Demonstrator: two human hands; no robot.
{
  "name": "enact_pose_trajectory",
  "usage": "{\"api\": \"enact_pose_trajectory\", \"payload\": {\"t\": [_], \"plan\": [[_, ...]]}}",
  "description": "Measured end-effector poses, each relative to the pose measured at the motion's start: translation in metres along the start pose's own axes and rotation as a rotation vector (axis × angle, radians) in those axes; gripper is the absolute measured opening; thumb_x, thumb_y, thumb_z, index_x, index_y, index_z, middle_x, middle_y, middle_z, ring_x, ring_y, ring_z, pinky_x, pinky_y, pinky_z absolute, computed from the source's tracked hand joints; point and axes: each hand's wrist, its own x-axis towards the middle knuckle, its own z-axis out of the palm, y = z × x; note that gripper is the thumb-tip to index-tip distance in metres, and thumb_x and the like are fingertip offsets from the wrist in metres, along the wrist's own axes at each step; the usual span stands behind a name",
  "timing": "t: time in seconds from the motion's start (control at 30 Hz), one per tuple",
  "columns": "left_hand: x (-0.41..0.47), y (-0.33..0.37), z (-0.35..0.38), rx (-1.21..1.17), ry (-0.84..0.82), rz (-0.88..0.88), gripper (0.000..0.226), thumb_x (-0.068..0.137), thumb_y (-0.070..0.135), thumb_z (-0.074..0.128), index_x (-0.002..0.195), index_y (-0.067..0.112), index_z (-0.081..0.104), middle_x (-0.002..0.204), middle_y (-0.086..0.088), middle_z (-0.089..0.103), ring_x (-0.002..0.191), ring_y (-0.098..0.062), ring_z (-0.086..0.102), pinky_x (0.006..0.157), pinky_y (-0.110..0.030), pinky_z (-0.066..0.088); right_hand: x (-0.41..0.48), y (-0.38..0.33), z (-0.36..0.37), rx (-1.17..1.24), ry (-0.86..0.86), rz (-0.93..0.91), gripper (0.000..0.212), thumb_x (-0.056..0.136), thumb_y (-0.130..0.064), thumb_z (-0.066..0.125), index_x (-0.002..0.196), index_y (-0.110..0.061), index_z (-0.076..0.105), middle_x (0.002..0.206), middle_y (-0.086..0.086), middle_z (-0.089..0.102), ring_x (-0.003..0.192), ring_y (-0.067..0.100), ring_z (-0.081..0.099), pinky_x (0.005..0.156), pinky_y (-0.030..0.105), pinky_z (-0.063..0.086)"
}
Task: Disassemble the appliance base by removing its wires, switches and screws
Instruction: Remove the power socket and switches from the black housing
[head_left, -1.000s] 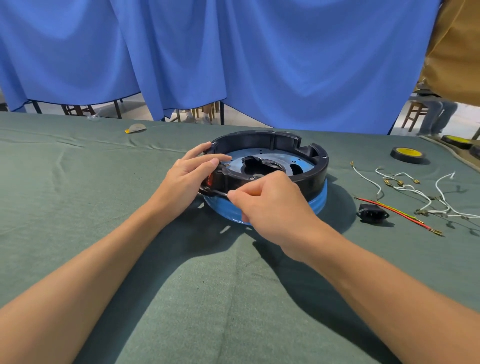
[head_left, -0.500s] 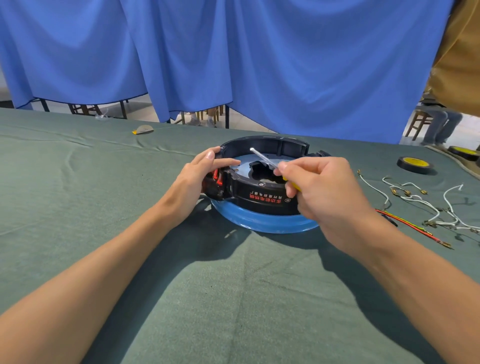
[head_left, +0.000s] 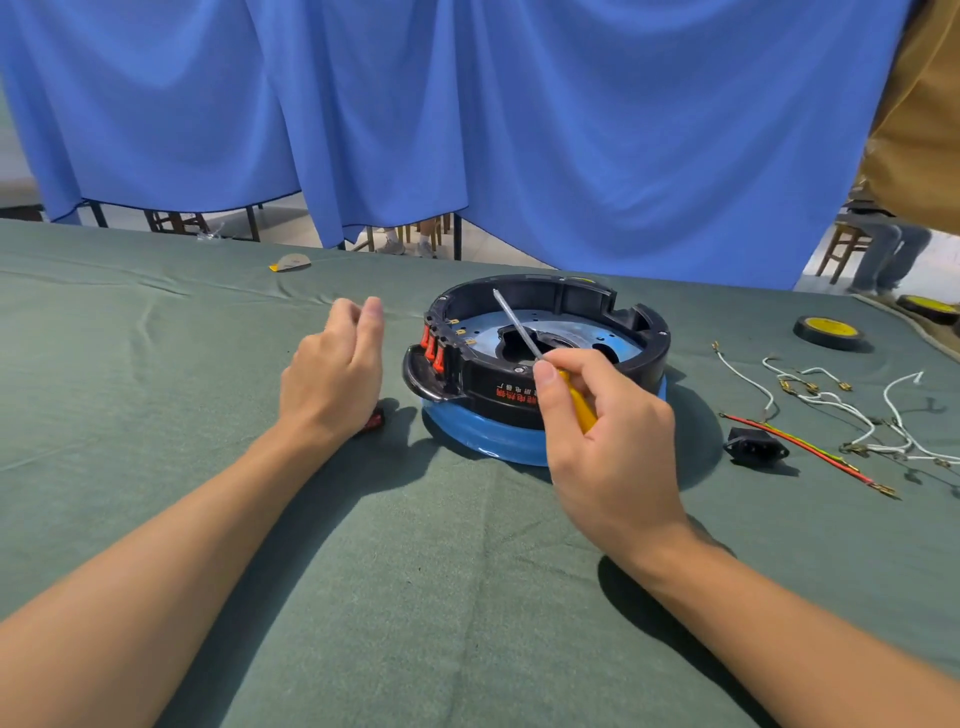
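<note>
The appliance base (head_left: 470, 382) sits on the worktop (head_left: 415, 571), nearer the far edge than the near one. It is a round black plastic shell over a glossy blue ring, with a pale metal plate inside. The right hand (head_left: 613, 441) is at the base's near rim. Its grip is closed round the yellow handle of a screwdriver (head_left: 579, 405), with the thumb laid against the handle's top. The thin steel shaft slants up and away over the open top of the base, and whether its tip touches anything I cannot tell. Red rocker switches (head_left: 432, 349) stand in a row in the base's left wall.

The left hand (head_left: 335, 379) is just to the left of the base and apart from it, its grip slack and holding nothing, fingers loosely bent. A small red loose switch (head_left: 375, 420) lies on the cloth beside the wrist, partly hidden.

Toward the right edge lie a black power socket (head_left: 754, 448), red and yellow-green wires (head_left: 810, 452), and tangled white wires (head_left: 831, 402) with brass terminals. The worktop's cover is dull green cloth, lightly creased.
</note>
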Motion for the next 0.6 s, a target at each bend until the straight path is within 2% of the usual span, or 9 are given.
{"api": "enact_pose_trajectory", "payload": {"t": [0.13, 0.27, 0.33, 0.47, 0.53, 0.6], "plan": [[0.006, -0.014, -0.001, 0.328, -0.047, -0.104, 0.061, 0.099, 0.054, 0.025, 0.069, 0.014, 0.060, 0.082, -0.013, 0.064, 0.084, -0.036, 0.057, 0.074, -0.040, 0.038, -0.004, -0.004, 0.001, 0.022, -0.028, -0.025, 0.014, 0.096, -0.019, 0.055, 0.092, -0.012, 0.067, 0.068, -0.011, 0.059, 0.063, 0.001, 0.052, 0.058, 0.005, 0.035], [0.004, -0.012, -0.001, 0.376, -0.073, -0.062, 0.073, 0.097, 0.061, 0.030, 0.050, 0.009, 0.050, 0.060, -0.010, 0.054, 0.064, -0.032, 0.051, 0.065, -0.037, 0.036, -0.007, -0.009, 0.001, 0.044, -0.056, -0.046, 0.015, 0.096, -0.019, 0.055, 0.093, -0.011, 0.067, 0.069, -0.010, 0.059, 0.063, 0.003, 0.051, 0.059, 0.006, 0.035], [0.003, -0.010, 0.000, 0.416, -0.072, -0.024, 0.076, 0.095, 0.065, 0.030, 0.047, 0.008, 0.048, 0.055, -0.008, 0.051, 0.058, -0.029, 0.048, 0.062, -0.036, 0.036, -0.007, -0.010, 0.001, 0.044, -0.061, -0.052, 0.014, 0.096, -0.019, 0.055, 0.093, -0.011, 0.067, 0.069, -0.013, 0.055, 0.063, -0.001, 0.050, 0.060, 0.006, 0.035], [0.000, -0.006, -0.001, 0.335, -0.035, 0.113, 0.080, 0.095, 0.065, 0.032, 0.048, 0.005, 0.055, 0.051, -0.009, 0.055, 0.057, -0.030, 0.053, 0.062, -0.035, 0.037, -0.007, -0.009, 0.001, 0.049, -0.057, -0.048, 0.014, 0.096, -0.019, 0.055, 0.093, -0.011, 0.067, 0.070, -0.012, 0.057, 0.065, 0.002, 0.052, 0.061, 0.007, 0.036], [-0.003, -0.004, -0.002, 0.231, -0.075, 0.206, 0.080, 0.094, 0.065, 0.029, 0.050, 0.004, 0.058, 0.051, -0.007, 0.059, 0.058, -0.026, 0.058, 0.063, -0.035, 0.041, -0.007, -0.009, 0.001, 0.058, -0.048, -0.043, 0.016, 0.097, -0.020, 0.054, 0.093, -0.011, 0.067, 0.071, -0.009, 0.060, 0.065, 0.005, 0.053, 0.059, 0.010, 0.038], [-0.005, -0.002, -0.001, 0.234, -0.152, 0.287, 0.077, 0.090, 0.062, 0.024, 0.053, 0.002, 0.054, 0.054, -0.009, 0.058, 0.058, -0.026, 0.056, 0.061, -0.036, 0.042, -0.007, -0.009, 0.000, 0.063, -0.044, -0.032, 0.017, 0.097, -0.021, 0.054, 0.093, -0.011, 0.067, 0.071, -0.008, 0.062, 0.065, 0.007, 0.055, 0.057, 0.015, 0.041]]}}
